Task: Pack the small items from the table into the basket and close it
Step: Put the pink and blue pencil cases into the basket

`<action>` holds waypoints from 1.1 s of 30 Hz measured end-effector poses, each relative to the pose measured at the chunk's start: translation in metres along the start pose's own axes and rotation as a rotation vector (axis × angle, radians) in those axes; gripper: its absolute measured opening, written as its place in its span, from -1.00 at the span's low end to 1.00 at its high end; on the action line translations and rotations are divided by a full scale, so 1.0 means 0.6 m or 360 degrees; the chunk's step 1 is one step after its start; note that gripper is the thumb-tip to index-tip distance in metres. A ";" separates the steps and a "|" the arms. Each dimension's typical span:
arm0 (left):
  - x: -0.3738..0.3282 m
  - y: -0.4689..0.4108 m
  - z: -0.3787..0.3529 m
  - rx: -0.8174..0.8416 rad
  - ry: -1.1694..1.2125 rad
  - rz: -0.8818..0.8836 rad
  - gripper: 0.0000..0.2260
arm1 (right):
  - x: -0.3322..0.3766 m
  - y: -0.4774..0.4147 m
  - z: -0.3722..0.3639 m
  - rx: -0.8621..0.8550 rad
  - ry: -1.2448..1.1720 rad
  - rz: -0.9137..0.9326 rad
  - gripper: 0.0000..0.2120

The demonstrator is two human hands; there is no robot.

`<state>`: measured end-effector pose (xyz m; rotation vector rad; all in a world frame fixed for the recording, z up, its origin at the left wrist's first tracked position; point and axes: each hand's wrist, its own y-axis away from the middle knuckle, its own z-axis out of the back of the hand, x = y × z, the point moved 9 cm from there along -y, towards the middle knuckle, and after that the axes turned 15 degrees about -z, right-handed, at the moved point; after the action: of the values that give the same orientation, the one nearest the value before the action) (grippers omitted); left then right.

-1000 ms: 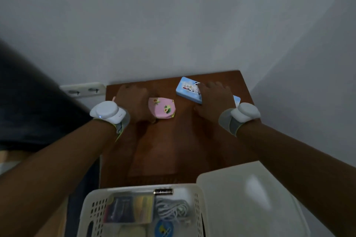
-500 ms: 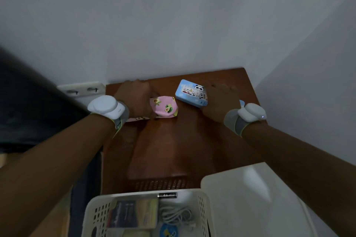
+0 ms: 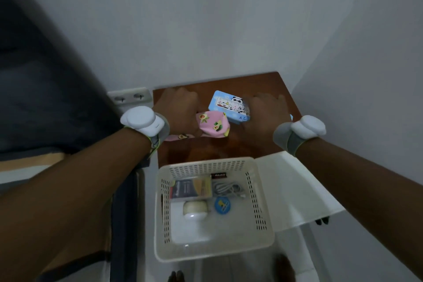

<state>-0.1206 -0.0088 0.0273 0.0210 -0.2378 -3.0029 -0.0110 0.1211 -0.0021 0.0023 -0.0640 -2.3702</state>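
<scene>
On the small brown table [image 3: 270,89] my left hand [image 3: 180,110] is closed on a pink pouch [image 3: 212,127] printed with avocados; its strap [image 3: 178,137] trails under my wrist. My right hand [image 3: 261,114] grips the right end of a light blue panda tin [image 3: 226,105], which touches the pouch's far edge. A sliver of another blue item [image 3: 291,117] shows beside my right wrist. The white perforated basket [image 3: 160,213] stands open in front of the table, its lid [image 3: 295,190] folded out to the right. Inside lie a card pack, a cable, a battery, a blue badge and a round white item.
White walls close in behind and to the right of the table. A power socket [image 3: 130,97] sits on the wall at the table's left corner. Dark bedding [image 3: 45,98] fills the left side. Toes [image 3: 176,276] show at the bottom edge.
My left hand has carried the pink pouch to the right, against the tin. My right hand has moved left onto the tin's end. The view tilted down, so the whole basket shows.
</scene>
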 end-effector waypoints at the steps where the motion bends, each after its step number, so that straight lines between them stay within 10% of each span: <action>1: -0.019 0.012 0.007 -0.0036 0.0003 -0.0014 -0.50 | 0.000 0.018 0.010 -0.0037 0.0006 0.0019 -0.57; 16: -0.214 0.109 -0.076 -0.0043 0.0077 0.0111 -0.62 | -0.042 0.152 0.027 -0.0051 0.0045 0.0364 -0.53; 33: -0.131 0.239 -0.078 0.0111 0.0352 0.0541 -0.44 | 0.049 0.236 0.006 0.0099 0.0094 0.0415 -0.59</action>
<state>-0.0235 -0.1462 0.0038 0.2876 -0.2894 -2.6265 0.0664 -0.0005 0.0089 0.0885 -0.1030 -2.1050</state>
